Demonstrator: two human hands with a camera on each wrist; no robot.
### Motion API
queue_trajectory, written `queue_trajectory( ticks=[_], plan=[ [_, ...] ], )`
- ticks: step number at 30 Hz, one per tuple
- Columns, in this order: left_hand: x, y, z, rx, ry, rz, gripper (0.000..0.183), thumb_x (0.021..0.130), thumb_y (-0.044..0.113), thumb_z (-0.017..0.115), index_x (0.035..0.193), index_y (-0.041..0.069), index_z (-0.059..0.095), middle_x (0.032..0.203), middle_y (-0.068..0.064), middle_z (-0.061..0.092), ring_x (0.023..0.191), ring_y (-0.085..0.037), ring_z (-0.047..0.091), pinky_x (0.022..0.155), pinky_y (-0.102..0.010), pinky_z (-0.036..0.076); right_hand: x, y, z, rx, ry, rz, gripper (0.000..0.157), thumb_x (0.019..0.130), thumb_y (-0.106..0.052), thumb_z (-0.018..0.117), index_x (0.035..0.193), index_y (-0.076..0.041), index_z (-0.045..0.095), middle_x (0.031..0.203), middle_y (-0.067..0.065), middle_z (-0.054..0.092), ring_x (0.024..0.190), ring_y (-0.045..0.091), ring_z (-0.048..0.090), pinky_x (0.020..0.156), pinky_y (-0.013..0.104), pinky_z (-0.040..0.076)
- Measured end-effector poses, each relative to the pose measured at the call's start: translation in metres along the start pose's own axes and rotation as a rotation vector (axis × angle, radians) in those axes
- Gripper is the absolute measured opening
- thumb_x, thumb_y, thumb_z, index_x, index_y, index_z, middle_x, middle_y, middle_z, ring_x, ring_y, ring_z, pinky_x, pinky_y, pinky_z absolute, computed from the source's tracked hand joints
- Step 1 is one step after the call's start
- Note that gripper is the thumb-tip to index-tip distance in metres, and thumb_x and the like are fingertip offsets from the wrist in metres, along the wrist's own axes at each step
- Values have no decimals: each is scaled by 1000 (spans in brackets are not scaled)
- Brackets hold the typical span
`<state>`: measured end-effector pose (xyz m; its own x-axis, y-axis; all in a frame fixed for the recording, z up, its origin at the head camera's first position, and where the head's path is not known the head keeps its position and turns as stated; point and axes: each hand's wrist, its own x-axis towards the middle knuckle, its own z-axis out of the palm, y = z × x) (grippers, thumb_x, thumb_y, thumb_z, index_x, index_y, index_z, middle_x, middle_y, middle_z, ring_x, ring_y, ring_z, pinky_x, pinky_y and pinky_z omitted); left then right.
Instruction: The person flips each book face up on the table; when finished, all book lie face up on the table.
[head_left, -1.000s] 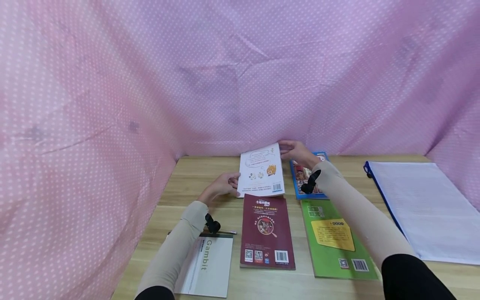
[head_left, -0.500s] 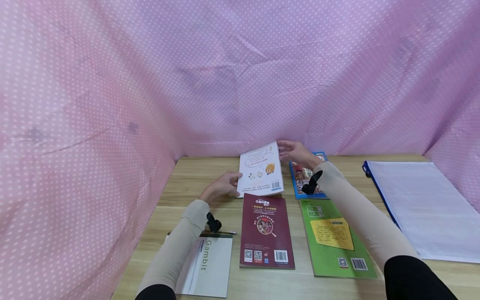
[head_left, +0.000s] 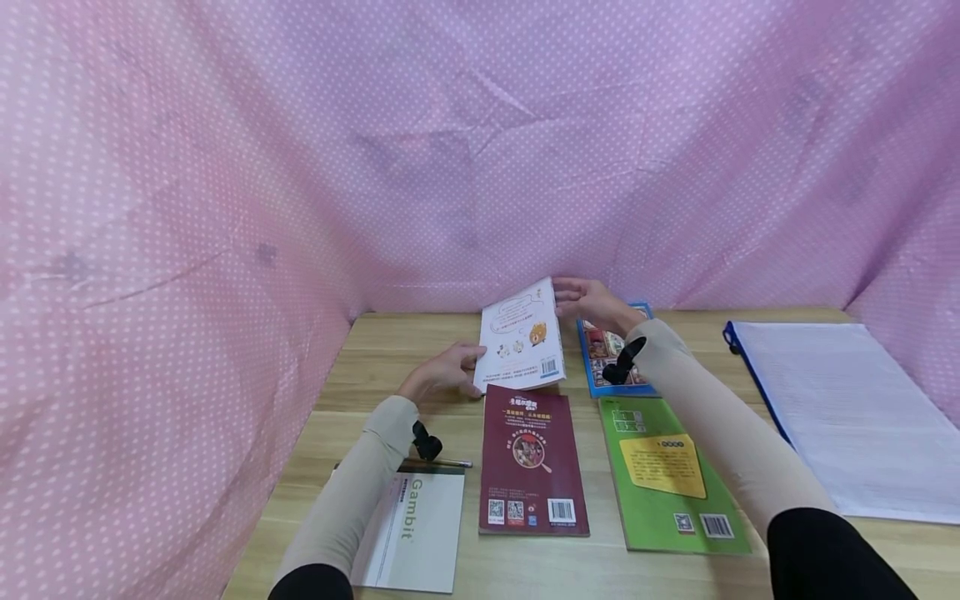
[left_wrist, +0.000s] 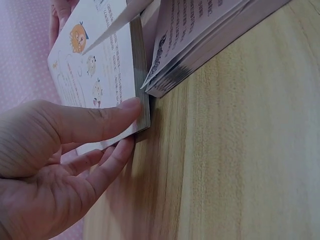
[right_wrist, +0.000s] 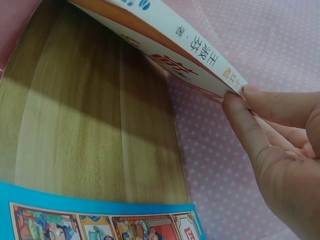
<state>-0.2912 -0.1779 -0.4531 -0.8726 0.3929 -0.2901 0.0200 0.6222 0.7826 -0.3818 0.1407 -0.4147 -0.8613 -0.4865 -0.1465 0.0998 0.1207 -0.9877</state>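
Note:
A white paperback book (head_left: 519, 337) with cartoon animals on its cover is held up at the table's far side, its far end tilted off the wood. My left hand (head_left: 448, 370) pinches its near left corner, thumb (left_wrist: 117, 116) on the cover and fingers below. At the far right corner my right hand (head_left: 597, 305) pinches the book's spine (right_wrist: 200, 52) between thumb and fingers. Under my right forearm lies a blue-edged picture book (head_left: 600, 354), apart from the white one. The maroon book (head_left: 528, 492) lies just in front of the white book's near edge.
A green book (head_left: 667, 517) lies front right, partly under my right sleeve. At front left are a Gambit notebook (head_left: 435, 533) and a pencil (head_left: 450, 462). A white mesh zip pouch (head_left: 862, 417) with blue edging lies far right. Pink dotted cloth (head_left: 480, 167) hangs behind the table.
The white book's far right corner has risen a little and shifted slightly left, with my right hand following. My left hand keeps its grip, almost still.

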Motion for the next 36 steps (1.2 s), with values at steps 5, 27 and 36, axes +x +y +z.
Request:
queue_trajectory(
  ticks=[5, 27, 36],
  plan=[
    [0, 1, 0, 0, 8, 2, 90, 78, -2, 82, 156, 10, 40, 152, -12, 40, 137, -36, 43, 119, -49, 37, -2, -3, 2, 10, -31, -14, 74, 98, 11, 55, 162, -7, 22, 157, 29, 39, 143, 45, 44, 118, 52, 40],
    [2, 2, -1, -90, -33, 17, 97, 77, -16, 76, 159, 14, 35, 159, -15, 34, 134, -33, 52, 100, -32, 56, -4, -18, 18, 66, -115, -76, 71, 97, 12, 55, 160, -2, 25, 162, 24, 35, 148, 40, 38, 120, 49, 38],
    [2, 4, -6, -123, -97, 7, 102, 77, -19, 74, 161, 19, 32, 156, -15, 35, 127, -28, 54, 91, -26, 57, 0, -16, 25, 50, -83, -102, 71, 96, 6, 62, 159, -7, 32, 161, 18, 39, 148, 35, 40, 120, 49, 38]
  ],
)
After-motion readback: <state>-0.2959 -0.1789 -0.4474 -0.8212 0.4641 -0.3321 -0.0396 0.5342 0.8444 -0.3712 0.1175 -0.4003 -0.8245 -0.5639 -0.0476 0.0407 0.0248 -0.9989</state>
